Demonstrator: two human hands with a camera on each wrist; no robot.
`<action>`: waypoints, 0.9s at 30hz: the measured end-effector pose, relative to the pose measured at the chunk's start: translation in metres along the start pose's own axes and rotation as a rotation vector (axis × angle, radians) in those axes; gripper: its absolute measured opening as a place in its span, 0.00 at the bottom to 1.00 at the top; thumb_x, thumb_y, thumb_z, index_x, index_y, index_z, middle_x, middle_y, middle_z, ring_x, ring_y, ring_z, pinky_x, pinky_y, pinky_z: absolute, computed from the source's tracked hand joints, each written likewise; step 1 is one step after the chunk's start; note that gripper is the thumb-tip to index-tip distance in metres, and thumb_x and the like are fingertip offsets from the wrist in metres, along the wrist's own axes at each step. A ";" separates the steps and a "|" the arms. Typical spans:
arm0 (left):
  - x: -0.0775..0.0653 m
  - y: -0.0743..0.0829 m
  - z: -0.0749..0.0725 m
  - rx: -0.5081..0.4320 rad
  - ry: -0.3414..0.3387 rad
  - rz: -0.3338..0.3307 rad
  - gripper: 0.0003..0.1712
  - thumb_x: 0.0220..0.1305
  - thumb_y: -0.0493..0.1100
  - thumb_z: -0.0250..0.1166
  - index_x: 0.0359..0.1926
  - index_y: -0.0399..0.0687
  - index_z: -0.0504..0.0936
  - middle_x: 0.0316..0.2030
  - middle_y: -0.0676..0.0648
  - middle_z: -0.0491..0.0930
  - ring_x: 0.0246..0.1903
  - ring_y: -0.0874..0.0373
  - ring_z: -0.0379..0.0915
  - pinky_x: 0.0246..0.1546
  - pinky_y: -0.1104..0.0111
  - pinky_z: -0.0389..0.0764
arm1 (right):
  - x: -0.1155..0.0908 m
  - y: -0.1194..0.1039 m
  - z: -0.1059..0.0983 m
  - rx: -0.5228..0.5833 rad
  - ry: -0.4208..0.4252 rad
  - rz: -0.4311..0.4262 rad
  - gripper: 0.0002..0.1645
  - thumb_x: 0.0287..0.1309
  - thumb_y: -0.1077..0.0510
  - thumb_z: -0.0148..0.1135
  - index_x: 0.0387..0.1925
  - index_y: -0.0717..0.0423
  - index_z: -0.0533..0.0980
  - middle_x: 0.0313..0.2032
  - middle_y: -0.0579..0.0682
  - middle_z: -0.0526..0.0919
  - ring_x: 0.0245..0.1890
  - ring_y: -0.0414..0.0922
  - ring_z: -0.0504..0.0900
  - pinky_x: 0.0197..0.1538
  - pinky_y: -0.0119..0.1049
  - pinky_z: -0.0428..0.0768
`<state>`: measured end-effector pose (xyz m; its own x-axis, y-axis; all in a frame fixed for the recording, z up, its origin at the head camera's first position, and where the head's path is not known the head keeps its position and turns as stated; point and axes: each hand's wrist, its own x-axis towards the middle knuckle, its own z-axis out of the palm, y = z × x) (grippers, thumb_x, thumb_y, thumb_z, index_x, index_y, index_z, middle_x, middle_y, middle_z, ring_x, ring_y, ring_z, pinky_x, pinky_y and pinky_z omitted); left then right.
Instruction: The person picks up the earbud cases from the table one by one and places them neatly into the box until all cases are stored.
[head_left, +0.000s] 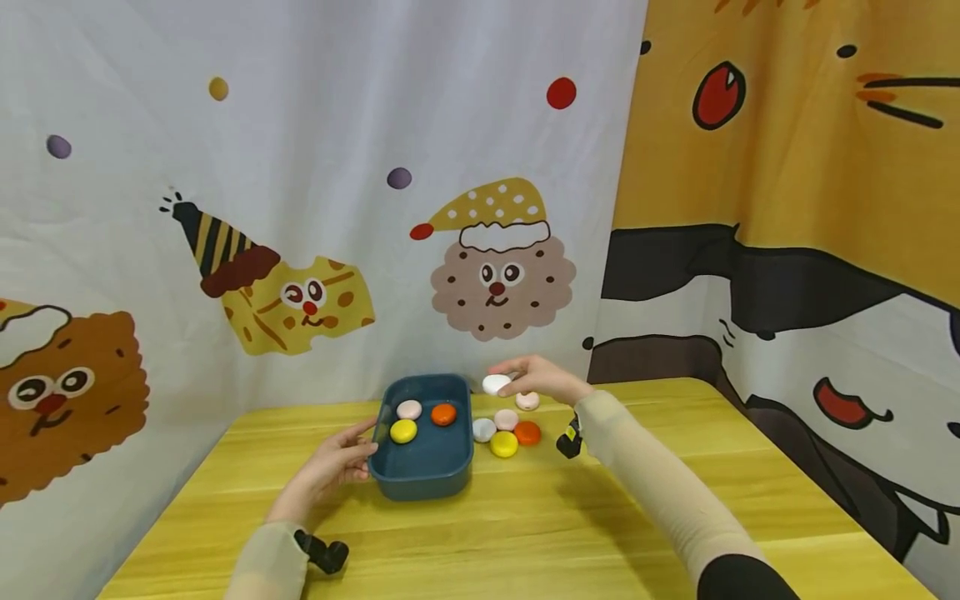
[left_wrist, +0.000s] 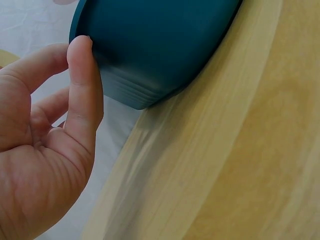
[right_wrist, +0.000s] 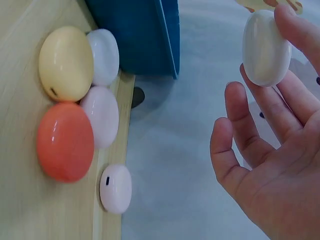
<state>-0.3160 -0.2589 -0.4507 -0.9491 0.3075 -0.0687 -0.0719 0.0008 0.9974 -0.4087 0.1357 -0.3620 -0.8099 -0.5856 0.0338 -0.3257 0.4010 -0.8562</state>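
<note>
The left hand [head_left: 335,458] holds the dark-teal tub [head_left: 422,487] at its rim, presumably steadying it. Above five loose oval discs [head_left: 504,444], the right hand [head_left: 542,379] pinches a glossy white oval disc [head_left: 495,384] edgewise, probably for easy release.

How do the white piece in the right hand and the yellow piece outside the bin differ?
The white piece is held in the air by the right hand; the yellow piece rests on the table. The yellow piece shows a small dark mark; the white piece shows none. Both are smooth, rounded and glossy.
</note>
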 end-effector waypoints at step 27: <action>0.001 0.000 0.002 0.011 0.032 -0.014 0.40 0.69 0.37 0.59 0.76 0.42 0.51 0.43 0.43 0.67 0.22 0.63 0.72 0.27 0.72 0.82 | 0.036 -0.014 0.042 0.009 -0.050 -0.079 0.31 0.52 0.53 0.73 0.59 0.49 0.77 0.55 0.45 0.79 0.53 0.46 0.78 0.55 0.42 0.77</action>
<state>-0.3164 -0.2569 -0.4503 -0.9572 0.2771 -0.0828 -0.0817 0.0156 0.9965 -0.4131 0.0797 -0.3707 -0.7564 -0.6496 0.0761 -0.3833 0.3459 -0.8564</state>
